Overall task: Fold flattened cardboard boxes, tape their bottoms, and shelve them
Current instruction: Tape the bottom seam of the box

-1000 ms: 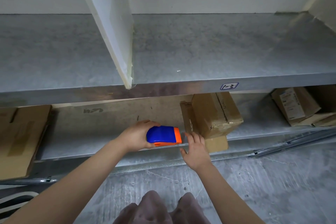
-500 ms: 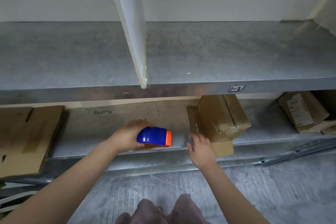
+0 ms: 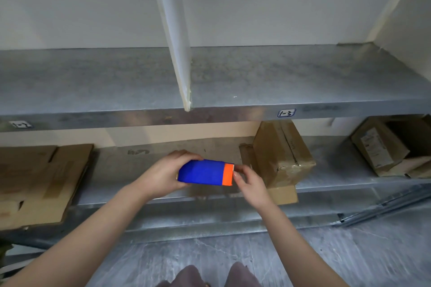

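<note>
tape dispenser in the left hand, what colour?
Blue body with an orange end, clearest in the head view: tape dispenser.

White divider panel (image 3: 173, 37) upright across the upper shelf (image 3: 279, 77), ending at its front edge. Small label (image 3: 286, 113) marked 1-3 on that edge's face, right of the panel; second label (image 3: 21, 124) far left. Metal rails (image 3: 384, 207) lying on grey floor (image 3: 233, 256), right side.

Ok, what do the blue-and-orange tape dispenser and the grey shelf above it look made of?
The blue-and-orange tape dispenser looks like moulded plastic: saturated colour, smooth matte faces, rounded corner. The grey upper shelf is probably galvanised sheet metal: mottled surface, dull sheen on its front edge.
</note>
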`<state>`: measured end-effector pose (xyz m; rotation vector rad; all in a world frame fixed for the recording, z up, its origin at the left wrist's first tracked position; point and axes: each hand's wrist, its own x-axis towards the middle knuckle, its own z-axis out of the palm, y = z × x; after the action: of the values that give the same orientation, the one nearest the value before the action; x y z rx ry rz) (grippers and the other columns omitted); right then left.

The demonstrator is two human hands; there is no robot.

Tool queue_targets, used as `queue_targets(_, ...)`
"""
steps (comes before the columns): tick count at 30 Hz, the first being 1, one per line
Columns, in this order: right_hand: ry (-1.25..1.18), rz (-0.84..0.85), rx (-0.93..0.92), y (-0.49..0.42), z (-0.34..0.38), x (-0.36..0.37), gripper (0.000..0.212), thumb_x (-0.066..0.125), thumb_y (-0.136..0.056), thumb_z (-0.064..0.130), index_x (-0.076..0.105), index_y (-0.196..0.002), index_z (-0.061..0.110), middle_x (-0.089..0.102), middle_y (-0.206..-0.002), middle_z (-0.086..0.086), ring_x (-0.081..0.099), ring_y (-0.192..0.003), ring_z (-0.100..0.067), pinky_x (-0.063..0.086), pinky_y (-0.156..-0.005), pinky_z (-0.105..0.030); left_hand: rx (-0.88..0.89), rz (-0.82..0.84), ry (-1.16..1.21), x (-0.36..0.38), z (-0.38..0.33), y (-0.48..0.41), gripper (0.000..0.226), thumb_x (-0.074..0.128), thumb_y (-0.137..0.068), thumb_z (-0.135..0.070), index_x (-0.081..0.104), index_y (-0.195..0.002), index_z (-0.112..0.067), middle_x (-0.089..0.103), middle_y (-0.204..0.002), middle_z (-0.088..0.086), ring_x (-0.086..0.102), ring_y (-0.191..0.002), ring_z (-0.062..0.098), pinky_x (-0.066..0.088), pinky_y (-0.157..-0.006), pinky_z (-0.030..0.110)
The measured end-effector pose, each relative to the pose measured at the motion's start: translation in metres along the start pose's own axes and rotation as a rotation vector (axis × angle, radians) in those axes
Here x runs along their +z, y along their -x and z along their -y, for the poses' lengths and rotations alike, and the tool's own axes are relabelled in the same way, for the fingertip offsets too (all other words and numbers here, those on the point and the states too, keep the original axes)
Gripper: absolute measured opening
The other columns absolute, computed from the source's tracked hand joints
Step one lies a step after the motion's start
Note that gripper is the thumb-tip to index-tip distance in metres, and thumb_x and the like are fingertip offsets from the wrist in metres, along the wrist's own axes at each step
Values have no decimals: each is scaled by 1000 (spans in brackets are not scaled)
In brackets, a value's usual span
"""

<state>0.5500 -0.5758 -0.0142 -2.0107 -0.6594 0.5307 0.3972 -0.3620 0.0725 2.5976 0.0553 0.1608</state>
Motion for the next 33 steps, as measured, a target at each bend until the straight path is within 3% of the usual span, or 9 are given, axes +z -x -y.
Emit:
queue_targets(5, -290, 32, 125, 12, -1, -19, 27, 53, -99, 26, 52, -126, 21, 60, -119, 11, 57, -116, -13, 50, -98, -39, 14, -30, 2, 0, -19, 4, 66, 81, -69, -15, 54, -127, -29, 52, -117, -24, 49, -109, -5, 33, -94, 7)
queue_targets(8, -325, 118, 163, 21, -2, -32, 27, 46, -102, 34, 52, -127, 27, 62, -121, 11, 59, -112, -11, 51, -92, -36, 44, -41, 13, 0, -38, 5, 65, 81, -70, -16, 54, -128, -29, 52, -121, -24, 45, -113, -12, 32, -97, 7)
queue_targets(14, -282, 106, 90, 39, -13, -65, 17, 54, -94, 16, 69, -96, 24, 72, -90, 0, 64, -84, -16, 55, -85, -44, 31, -59, 23, 18, -83, 1, 66, 82, -70, -23, 53, -129, -29, 52, -123, -24, 46, -116, -8, 32, -99, 9)
queue_targets(17, -189, 11, 47, 49, -23, -97, 17, 60, -90, 12, 68, -79, 21, 68, -75, 0, 59, -71, -12, 51, -73, -36, 1, -80, 60, 35, -110, -3, 63, 74, -70, -45, 54, -128, -29, 53, -122, -24, 48, -116, -6, 35, -100, 13)
queue_targets(19, -129, -31, 43, 55, -30, -117, 21, 61, -88, 12, 66, -70, 23, 62, -66, 6, 51, -64, -8, 42, -65, -30, -11, -89, 70, 49, -128, -6, 63, 71, -71, -47, 54, -129, -30, 53, -122, -24, 49, -116, -5, 36, -100, 15)
queue_targets(23, -23, -83, 90, 60, -42, -158, 16, 64, -87, 25, 67, -71, 29, 68, -73, 16, 60, -75, -7, 46, -69, -31, -71, -133, 51, 68, -150, -14, 67, 83, -71, -25, 54, -131, -27, 52, -123, -24, 48, -117, -7, 34, -99, 10)
queue_targets(27, -3, -167, 169, 52, -58, -214, 13, 67, -86, 37, 69, -75, 30, 70, -81, 14, 64, -84, -12, 51, -77, -33, -205, -230, 43, 60, -153, -12, 72, 86, -68, -25, 52, -131, -33, 53, -123, -23, 49, -114, -7, 38, -99, 16)
queue_targets(30, 38, -182, 158, 41, -56, -236, 14, 67, -85, 38, 72, -78, 28, 71, -84, 13, 63, -85, -11, 47, -73, -30, -242, -223, 50, 59, -156, -17, 75, 87, -67, -24, 51, -132, -34, 55, -125, -17, 51, -115, -4, 39, -102, 19)
queue_targets(33, 75, -186, 188, 30, -56, -247, 14, 67, -86, 39, 72, -79, 28, 70, -87, 13, 62, -88, -13, 44, -73, -28, -267, -198, 33, 55, -154, -23, 77, 87, -67, -21, 48, -131, -40, 53, -126, -19, 49, -117, -5, 36, -101, 12)
